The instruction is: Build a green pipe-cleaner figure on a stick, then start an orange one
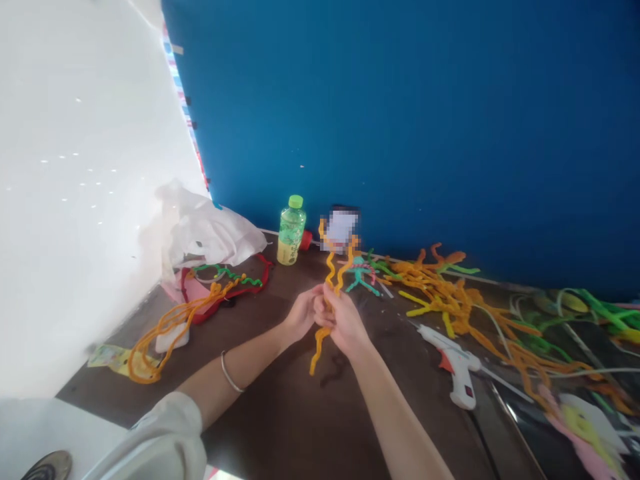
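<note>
Over the dark brown tabletop [295, 420], the left hand [301, 313] and the right hand [344, 321] are together, pinching a twisted orange pipe cleaner [330, 270] near its middle. It looks light, soft and easy to bend, so holding at the twist seems best. Just beyond stands a teal pipe-cleaner figure [360, 275]; to the right lie an orange pipe-cleaner pile [450, 300] and a white glue gun [453, 360]. The blue wall [400, 120] closes the far edge, leaving open room mostly on the near side.

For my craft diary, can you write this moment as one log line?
left hand: holding orange pipe cleaner | right hand: same | nearby: glue gun
</note>
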Motion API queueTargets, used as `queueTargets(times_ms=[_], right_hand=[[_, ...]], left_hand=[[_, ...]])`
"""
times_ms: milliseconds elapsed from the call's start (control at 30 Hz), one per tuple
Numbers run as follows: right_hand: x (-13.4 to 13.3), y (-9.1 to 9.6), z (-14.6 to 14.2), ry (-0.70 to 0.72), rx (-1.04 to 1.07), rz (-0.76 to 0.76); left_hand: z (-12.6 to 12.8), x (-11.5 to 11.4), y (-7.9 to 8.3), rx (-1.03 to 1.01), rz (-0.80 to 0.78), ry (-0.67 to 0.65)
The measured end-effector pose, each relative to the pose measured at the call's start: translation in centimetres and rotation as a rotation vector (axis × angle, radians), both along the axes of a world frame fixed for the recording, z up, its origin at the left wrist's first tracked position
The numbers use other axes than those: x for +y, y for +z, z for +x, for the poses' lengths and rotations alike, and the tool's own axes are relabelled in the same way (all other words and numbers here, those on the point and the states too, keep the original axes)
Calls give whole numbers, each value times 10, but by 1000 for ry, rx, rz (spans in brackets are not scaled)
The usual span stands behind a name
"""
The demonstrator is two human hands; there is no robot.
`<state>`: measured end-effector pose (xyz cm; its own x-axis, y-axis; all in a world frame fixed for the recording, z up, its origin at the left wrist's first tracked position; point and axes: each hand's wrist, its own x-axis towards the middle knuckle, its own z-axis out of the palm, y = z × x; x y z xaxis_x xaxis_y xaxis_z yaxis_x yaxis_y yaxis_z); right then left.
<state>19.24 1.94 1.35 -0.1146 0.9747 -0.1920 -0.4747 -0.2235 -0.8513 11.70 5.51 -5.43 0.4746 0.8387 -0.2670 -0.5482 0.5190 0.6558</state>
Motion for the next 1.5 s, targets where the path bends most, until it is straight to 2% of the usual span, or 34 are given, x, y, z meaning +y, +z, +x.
queueTargets(times_ms=[167,333,400,600,700,800,933,1100,1267,1500], right_hand=[[-13,-40,17,6,-32,-193],[-23,-54,21,14,-44,-230],[-28,-55,23,-30,-70,-195],[-34,-55,35,-256,-358,-69],[-34,-56,40,-357,-410,15],[-33,-56,45,-446,-371,74],[-31,-52,54,-451,-181,91],[-29,-45,72,-501,-71,136],[-27,-41,86,-682,-68,130],[-25,-37,106,-935,-144,149]], left_hand=[[1,-8,5,77,182,27],[3,-12,3,217,286,-5],[3,-12,2,226,284,12],[5,-9,-2,249,283,113],[5,-7,-1,234,268,133],[2,-8,4,264,249,36],[-1,-14,10,332,303,-210],[0,-20,10,526,502,-419],[2,-20,10,611,623,-459],[-1,-18,8,615,580,-401]])
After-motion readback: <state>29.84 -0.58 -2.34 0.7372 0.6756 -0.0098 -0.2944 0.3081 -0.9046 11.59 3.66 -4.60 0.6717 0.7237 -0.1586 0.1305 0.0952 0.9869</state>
